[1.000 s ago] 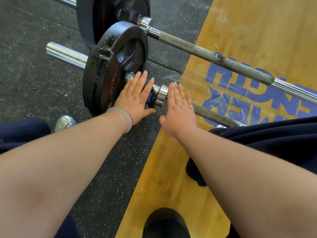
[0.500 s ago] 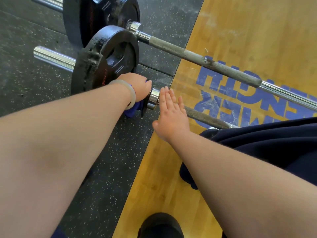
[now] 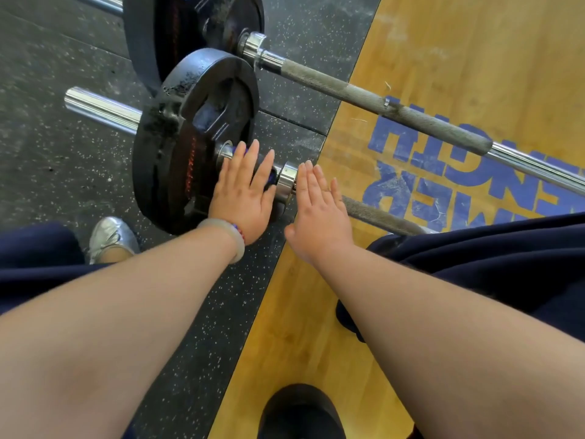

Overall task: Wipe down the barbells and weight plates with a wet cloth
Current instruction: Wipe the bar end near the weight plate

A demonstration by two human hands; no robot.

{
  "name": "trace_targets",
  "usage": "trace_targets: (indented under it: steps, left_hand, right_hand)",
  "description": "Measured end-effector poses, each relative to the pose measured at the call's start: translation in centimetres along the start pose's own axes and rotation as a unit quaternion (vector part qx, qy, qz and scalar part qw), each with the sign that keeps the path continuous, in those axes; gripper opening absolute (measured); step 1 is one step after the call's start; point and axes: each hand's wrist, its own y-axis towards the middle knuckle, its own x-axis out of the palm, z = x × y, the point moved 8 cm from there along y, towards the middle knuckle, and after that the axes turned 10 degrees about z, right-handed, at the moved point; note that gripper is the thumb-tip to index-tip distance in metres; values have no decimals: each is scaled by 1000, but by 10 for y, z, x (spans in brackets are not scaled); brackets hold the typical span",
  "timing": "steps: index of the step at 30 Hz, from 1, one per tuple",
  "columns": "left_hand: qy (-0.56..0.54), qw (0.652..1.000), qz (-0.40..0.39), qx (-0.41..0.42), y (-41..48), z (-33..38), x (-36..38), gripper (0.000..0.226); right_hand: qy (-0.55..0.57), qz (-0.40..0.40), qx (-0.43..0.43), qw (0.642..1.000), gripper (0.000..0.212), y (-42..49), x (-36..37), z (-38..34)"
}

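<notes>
Change: your left hand (image 3: pixel 243 191) has uncurled since half a second ago; wiping is mid-stroke, I judge.
Left hand: fingers straight, spread, pressing the blue cloth (image 3: pixel 271 180) on the barbell (image 3: pixel 101 110) between weight plate (image 3: pixel 177 147) and collar (image 3: pixel 286 180).
Right hand (image 3: pixel 319 210): flat, fingers together, beside the collar.
Place: edge of the rubber mat (image 3: pixel 221 312), by the wooden platform (image 3: pixel 300 312).

Dark rubber gym flooring flecked with pale specks (image 3: pixel 47 172) fills the left side, crossed by a thin straight seam (image 3: pixel 294 122). It meets a honey-yellow wooden platform floor (image 3: pixel 474 42) along a diagonal edge. Large, scuffed blue block lettering (image 3: pixel 392 188) is painted on the boards and reads upside down. Soft light sheens the wood.
</notes>
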Motion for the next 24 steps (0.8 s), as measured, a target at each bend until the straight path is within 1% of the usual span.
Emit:
trace_targets:
  steps: [2, 4, 6, 7, 8, 9, 11, 13, 14, 15, 16, 17, 19, 20, 24]
  left_hand:
    - [2, 1000, 18, 8, 23, 2, -7, 47]
    - [6, 1000, -7, 8, 50, 4, -13, 39]
    - [20, 997, -68, -31, 70, 6, -19, 42]
    - [16, 994, -85, -62, 78, 4, -23, 44]
    - [3, 993, -75, -92, 84, 2, -30, 45]
    - [-10, 993, -43, -110, 89, 2, -41, 45]
    - [-20, 991, 67, -116, 94, 1, -67, 46]
    - [-1, 983, 163, -81, 94, 3, -92, 47]
    - [4, 980, 194, -52, 92, 5, -99, 47]
    - [1, 978, 208, -17, 88, 8, -100, 46]
    - [-1, 979, 202, 20, 83, 12, -96, 45]
    - [-8, 983, 174, 55, 76, 15, -84, 45]
    - [-17, 994, 67, 88, 55, 18, -46, 48]
    - [-20, 995, 32, 89, 43, 17, -30, 49]
    - [-36, 998, 2, 51, 22, 9, -18, 60]
  right_hand:
    - [2, -2, -2, 1000, 88, 0, -1, 0]
    - [7, -5, 1, 1000, 89, 1, -2, 1]
    - [12, -7, 5, 1000, 90, 3, -3, 2]
    - [16, -10, 8, 1000, 89, 4, -2, 3]
    - [20, -13, 12, 1000, 89, 5, -2, 3]
    - [23, -17, 15, 999, 88, 6, -2, 3]
    - [23, -18, 13, 999, 88, 5, -1, 3]
    - [21, -8, 7, 1000, 89, 5, -2, 3]
    - [21, -4, 5, 1000, 89, 4, -3, 3]
    - [22, -3, 5, 1000, 89, 4, -3, 3]
    - [21, -4, 6, 1000, 89, 4, -3, 3]
    - [18, -6, 7, 1000, 89, 4, -3, 3]
    - [12, -10, 7, 1000, 88, 4, -1, 2]
    - [11, -9, 6, 1000, 88, 4, -1, 2]
    - [7, -2, 1, 1000, 89, 4, -1, 3]
